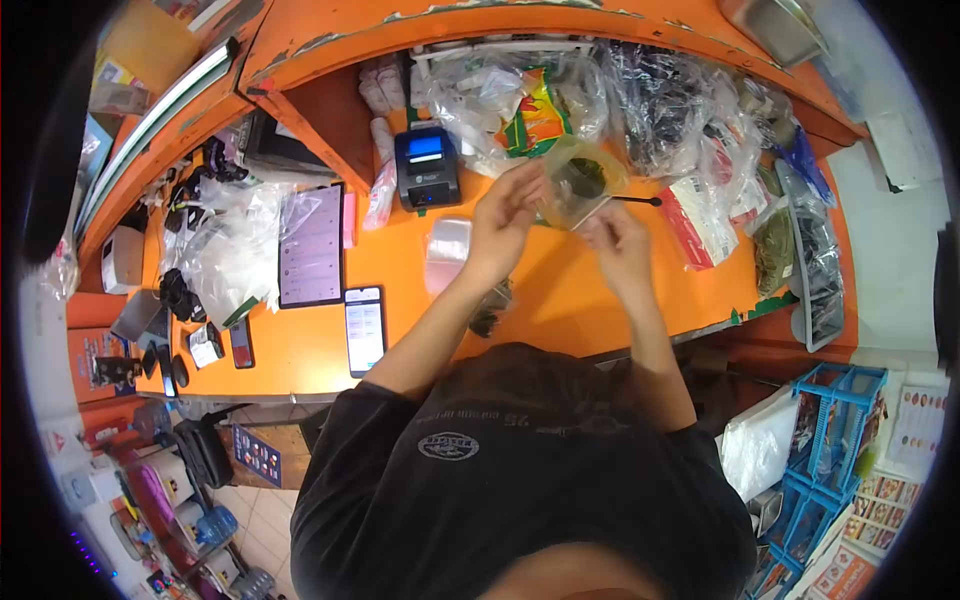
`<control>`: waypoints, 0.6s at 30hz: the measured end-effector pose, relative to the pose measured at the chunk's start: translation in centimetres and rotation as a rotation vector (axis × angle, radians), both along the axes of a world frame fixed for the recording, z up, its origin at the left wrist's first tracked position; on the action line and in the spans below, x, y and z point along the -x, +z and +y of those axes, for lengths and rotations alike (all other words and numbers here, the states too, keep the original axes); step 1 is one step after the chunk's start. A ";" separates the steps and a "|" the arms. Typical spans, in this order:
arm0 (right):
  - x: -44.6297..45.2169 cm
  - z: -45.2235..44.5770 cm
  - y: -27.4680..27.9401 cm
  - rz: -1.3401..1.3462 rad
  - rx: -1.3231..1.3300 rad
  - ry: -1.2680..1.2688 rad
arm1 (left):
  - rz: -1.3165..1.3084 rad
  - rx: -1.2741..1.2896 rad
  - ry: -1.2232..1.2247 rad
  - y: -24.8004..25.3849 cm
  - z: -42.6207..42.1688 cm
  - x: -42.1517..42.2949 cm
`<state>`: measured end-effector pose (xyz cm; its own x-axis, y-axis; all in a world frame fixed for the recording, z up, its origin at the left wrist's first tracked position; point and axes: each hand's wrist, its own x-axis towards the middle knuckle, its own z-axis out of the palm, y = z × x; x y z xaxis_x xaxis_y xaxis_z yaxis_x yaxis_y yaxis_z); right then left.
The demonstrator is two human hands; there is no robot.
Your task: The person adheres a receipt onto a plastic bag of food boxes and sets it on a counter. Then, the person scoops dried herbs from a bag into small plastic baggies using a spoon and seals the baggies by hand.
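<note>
A clear plastic bag [575,183] with dark green, leafy-looking contents is held up over the orange counter. My left hand [510,215] has its fingers closed on the left side of it. At its lower right edge, my right hand [615,243] pinches the plastic. A thin black stick with a rounded end [655,201] pokes out to the right behind the bag; whether it touches the bag I cannot tell. Below my left wrist lies a small clear packet with dark contents [490,310], partly hidden by the forearm. A roll of clear plastic [447,255] sits left of that wrist.
On the orange counter [560,290] are a small black printer [427,168], a tablet [311,246] and a phone [365,332]. Plastic bags and packets [680,110] pile up along the back. A red-and-white packet [697,222] lies to the right, near a grey tray [820,270].
</note>
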<state>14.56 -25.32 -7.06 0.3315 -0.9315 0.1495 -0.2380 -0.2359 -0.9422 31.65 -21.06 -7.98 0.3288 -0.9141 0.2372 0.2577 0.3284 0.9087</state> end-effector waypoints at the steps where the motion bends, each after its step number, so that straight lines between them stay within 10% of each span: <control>1: 0.8 -0.9 1.0 0.000 0.064 -0.043 | -0.067 0.075 -0.020 0.4 -1.5 0.5; 7: 4.9 -4.0 1.8 0.239 0.211 -0.226 | -1.010 0.149 -0.037 1.3 -8.7 2.8; 14: 4.9 -3.3 2.4 0.282 0.211 -0.260 | -1.303 0.163 0.071 1.6 -8.9 3.1; 18: 3.8 -3.1 3.5 0.337 0.166 -0.171 | -0.994 0.248 0.123 1.8 -8.6 3.3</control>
